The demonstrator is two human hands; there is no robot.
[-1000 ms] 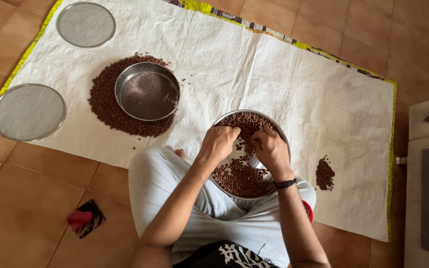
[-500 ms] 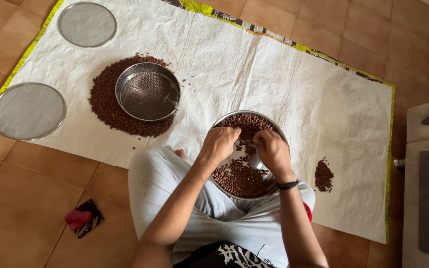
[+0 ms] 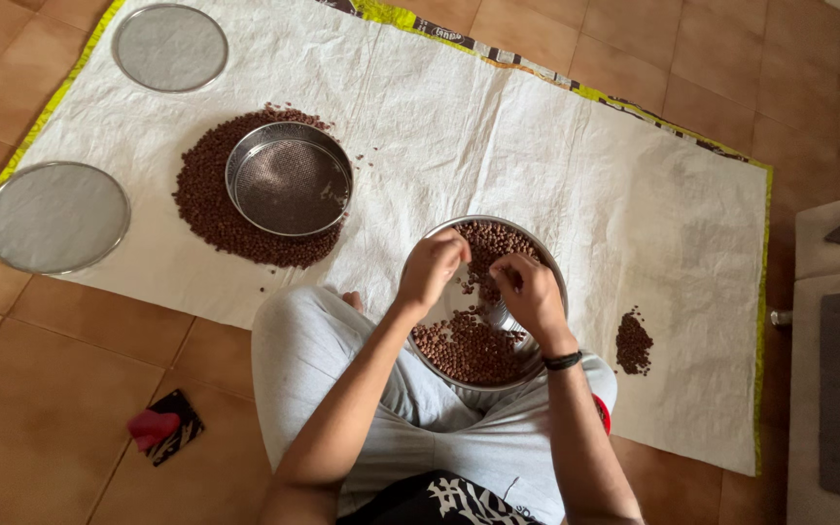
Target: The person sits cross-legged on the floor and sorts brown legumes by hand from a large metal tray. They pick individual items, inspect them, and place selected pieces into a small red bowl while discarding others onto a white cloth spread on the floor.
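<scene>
A good share of the sorting looks done, judging by the large heap of brown chickpeas spread on the white woven sheet at about ten o'clock from the sitter, with a steel mesh sieve resting on it, and a small reject pile at three o'clock. What is left sits in the round steel plate on the lap, where brown chickpeas in the plate lie in two patches, one at the far rim and one near the body, with bare metal between. The left hand hovers over the plate's nine-o'clock side, fingers curled narrow as if pinching something; what it holds cannot be made out. The right hand is bent at the wrist over the middle, fingertips drawn together and pointing down into the grains. Two flat sieve discs lie at the sheet's far left.
</scene>
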